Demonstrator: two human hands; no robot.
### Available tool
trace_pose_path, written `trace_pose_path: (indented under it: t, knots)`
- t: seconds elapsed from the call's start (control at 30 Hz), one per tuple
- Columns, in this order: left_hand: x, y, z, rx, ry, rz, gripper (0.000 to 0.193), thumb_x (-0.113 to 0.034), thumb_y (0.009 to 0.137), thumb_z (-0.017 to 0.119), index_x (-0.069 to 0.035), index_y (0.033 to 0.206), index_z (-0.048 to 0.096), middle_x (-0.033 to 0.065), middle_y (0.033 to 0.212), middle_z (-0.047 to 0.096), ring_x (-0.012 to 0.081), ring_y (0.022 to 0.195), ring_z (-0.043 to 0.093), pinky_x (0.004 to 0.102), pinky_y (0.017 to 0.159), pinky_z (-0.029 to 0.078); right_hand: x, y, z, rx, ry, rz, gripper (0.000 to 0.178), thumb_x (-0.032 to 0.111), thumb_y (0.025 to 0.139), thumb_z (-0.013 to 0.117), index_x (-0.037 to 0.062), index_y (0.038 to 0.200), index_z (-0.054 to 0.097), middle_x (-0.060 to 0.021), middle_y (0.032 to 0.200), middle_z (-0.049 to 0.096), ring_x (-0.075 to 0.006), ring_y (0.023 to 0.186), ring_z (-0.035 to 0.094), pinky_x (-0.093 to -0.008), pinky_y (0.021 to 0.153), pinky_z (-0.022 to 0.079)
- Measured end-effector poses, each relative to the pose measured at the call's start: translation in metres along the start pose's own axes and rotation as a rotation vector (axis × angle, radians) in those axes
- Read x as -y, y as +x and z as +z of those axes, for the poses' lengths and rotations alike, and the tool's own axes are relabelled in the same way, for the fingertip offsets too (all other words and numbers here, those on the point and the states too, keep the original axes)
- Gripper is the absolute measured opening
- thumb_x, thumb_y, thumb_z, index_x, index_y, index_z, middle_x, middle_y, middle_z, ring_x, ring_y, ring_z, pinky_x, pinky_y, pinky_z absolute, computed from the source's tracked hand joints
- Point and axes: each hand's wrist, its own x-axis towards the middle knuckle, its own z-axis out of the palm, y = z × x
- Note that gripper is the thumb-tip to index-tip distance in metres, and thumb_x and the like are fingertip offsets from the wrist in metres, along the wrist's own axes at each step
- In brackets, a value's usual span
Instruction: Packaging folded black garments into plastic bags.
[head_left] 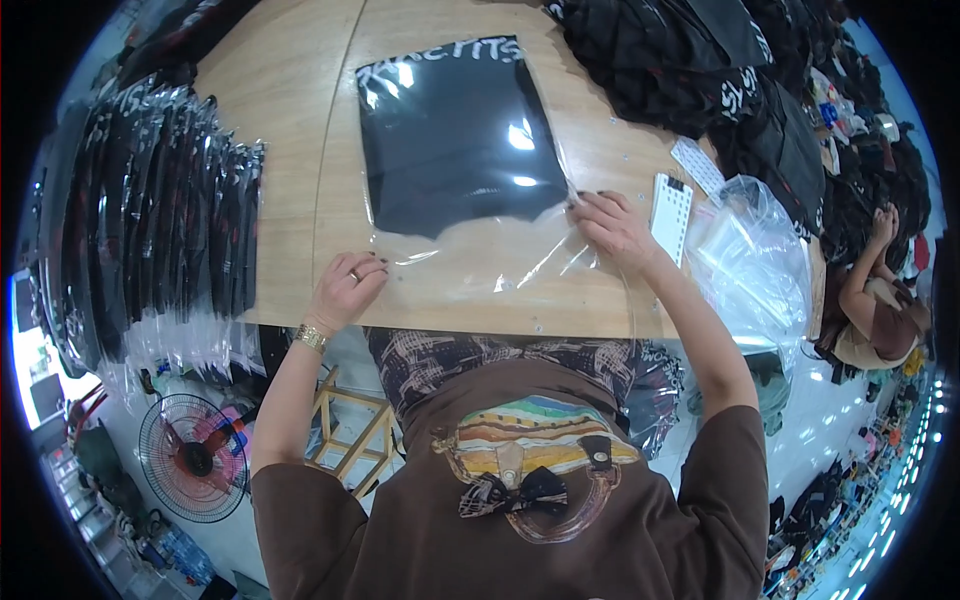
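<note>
A folded black garment with white lettering along its far edge lies flat on the table inside a clear plastic bag. The near part of the bag is loose and wrinkled past the garment. My left hand, with a ring and a gold-coloured watch, is closed at the bag's near left edge, fingers curled onto the film. At the bag's right edge, beside the garment's near corner, my right hand has its fingers closed on the plastic. Its thumb is partly hidden.
Bagged black garments stand in a long row at the left. Black clothes pile up at the far right. White label cards and clear empty bags lie beside my right arm. A fan stands lower left; another person sits at the right.
</note>
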Motion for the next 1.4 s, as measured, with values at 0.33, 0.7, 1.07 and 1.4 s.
trace_pose_path:
  t: [0.33,0.7,1.07,1.4]
  knots:
    - [-0.011,-0.004,0.009,-0.083,-0.447,-0.599,0.007,-0.002,0.078,0.059,-0.005,0.084,0.060,0.0045,0.075,0.062,0.0151,0.063,0.056,0.0259,0.056,0.045,0.007,-0.015,0.000,0.080,0.424,0.461,0.013,0.009,0.079,0.055,0.0063,0.091,0.059,-0.0078,0.104,0.059,-0.0254,0.108,0.048,-0.0378,0.091,0.034]
    - [0.009,0.011,0.025,0.025,-0.720,-1.066,0.025,-0.018,0.090,0.047,0.002,0.080,0.059,0.0067,0.067,0.063,0.0099,0.057,0.056,0.0240,0.055,0.043,-0.003,0.015,0.017,0.089,0.386,0.823,0.019,0.021,0.084,0.048,0.0082,0.079,0.061,-0.0074,0.074,0.058,-0.0239,0.086,0.052,-0.0383,0.084,0.035]
    - [0.010,0.017,0.027,-0.008,-0.549,-1.210,0.020,-0.021,0.078,0.060,-0.001,0.081,0.058,0.0082,0.066,0.063,0.0171,0.062,0.062,0.0281,0.059,0.046,0.015,0.047,0.012,0.253,0.087,0.995,0.020,0.024,0.076,0.055,0.0056,0.083,0.061,-0.0115,0.072,0.062,-0.0299,0.082,0.057,-0.0439,0.072,0.043]
    - [-0.042,0.075,0.019,-0.158,0.145,-0.653,0.050,-0.025,0.082,0.055,-0.008,0.127,0.041,0.0183,0.131,0.038,0.0371,0.122,0.032,0.0485,0.099,0.026,-0.009,0.087,0.027,-0.110,0.311,1.278,0.052,0.038,0.080,0.056,-0.0021,0.112,0.047,-0.0230,0.094,0.061,-0.0361,0.092,0.059,-0.0406,0.079,0.045]
